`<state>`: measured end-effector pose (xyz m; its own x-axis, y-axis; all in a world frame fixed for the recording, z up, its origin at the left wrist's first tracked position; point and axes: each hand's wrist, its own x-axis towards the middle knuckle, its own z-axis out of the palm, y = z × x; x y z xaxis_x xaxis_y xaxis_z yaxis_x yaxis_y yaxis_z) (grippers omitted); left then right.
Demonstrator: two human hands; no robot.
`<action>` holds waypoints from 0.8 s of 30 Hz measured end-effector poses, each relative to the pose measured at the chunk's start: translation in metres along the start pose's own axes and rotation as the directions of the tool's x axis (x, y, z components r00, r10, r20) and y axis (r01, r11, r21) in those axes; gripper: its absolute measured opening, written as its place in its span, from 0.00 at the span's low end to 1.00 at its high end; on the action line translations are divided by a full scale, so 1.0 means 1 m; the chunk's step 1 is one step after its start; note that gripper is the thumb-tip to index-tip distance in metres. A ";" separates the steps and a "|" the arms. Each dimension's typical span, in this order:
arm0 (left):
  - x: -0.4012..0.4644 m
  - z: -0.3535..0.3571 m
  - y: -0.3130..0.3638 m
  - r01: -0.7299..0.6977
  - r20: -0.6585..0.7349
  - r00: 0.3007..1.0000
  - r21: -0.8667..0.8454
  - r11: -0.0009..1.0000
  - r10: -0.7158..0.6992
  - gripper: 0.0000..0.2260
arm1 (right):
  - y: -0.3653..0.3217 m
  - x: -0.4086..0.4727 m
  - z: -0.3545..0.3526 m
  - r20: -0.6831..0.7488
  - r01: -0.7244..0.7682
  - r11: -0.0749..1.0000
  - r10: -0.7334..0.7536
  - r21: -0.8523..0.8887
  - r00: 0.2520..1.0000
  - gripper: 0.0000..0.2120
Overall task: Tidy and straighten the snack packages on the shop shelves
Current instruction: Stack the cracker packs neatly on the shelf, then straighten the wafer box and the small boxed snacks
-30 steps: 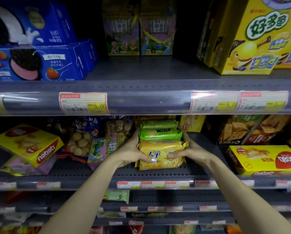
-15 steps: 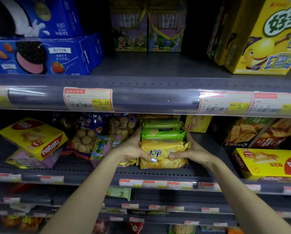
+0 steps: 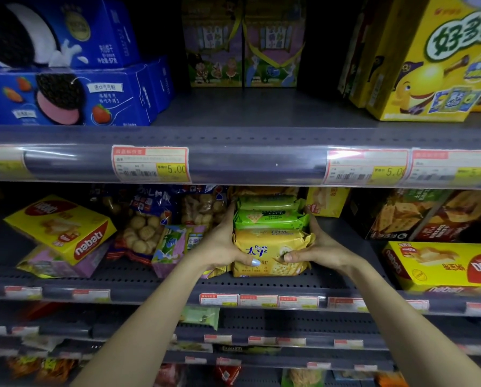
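Both hands clasp a stack of cracker packets from either side: the left hand [image 3: 222,248] has its thumb curled across the front of the yellow packet [image 3: 270,252], and the right hand [image 3: 317,251] pinches that packet's right end, thumb in front. The yellow packet (crinkled foil, "Pacific" in blue, crackers printed below) sits on the middle shelf [image 3: 150,283], at the centre. Two green packets [image 3: 270,219] lie stacked on top of it; whether more lie behind them under the shelf edge above is too dark to tell. The fingers of both hands are hidden behind the stack. Left of it a yellow nabati box [image 3: 63,227] lies tilted, and a second nabati box [image 3: 443,265] lies to the right, cut off by the frame.
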<state>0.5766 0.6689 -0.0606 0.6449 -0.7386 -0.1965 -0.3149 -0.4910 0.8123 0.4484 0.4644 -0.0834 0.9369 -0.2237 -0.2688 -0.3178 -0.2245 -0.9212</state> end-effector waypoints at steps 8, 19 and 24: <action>-0.017 0.007 0.001 -0.120 -0.162 0.975 0.178 0.977 0.150 0.58 | 0.001 -0.009 0.009 -0.116 0.054 0.998 -0.049 0.036 0.992 0.63; -0.067 -0.046 -0.029 -0.063 -0.225 0.966 0.277 0.959 0.129 0.53 | 0.004 -0.031 0.036 -0.353 0.176 0.984 -0.164 0.001 0.921 0.67; -0.059 -0.083 -0.038 -0.019 0.011 1.000 0.488 0.873 0.016 0.49 | -0.009 -0.032 0.055 -0.614 0.221 0.971 -0.229 -0.091 0.755 0.61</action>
<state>0.6079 0.7696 -0.0343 0.6318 -0.7515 -0.1898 -0.6272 -0.6396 0.4444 0.4288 0.5257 -0.0821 0.6909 -0.6999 0.1811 -0.1154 -0.3541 -0.9281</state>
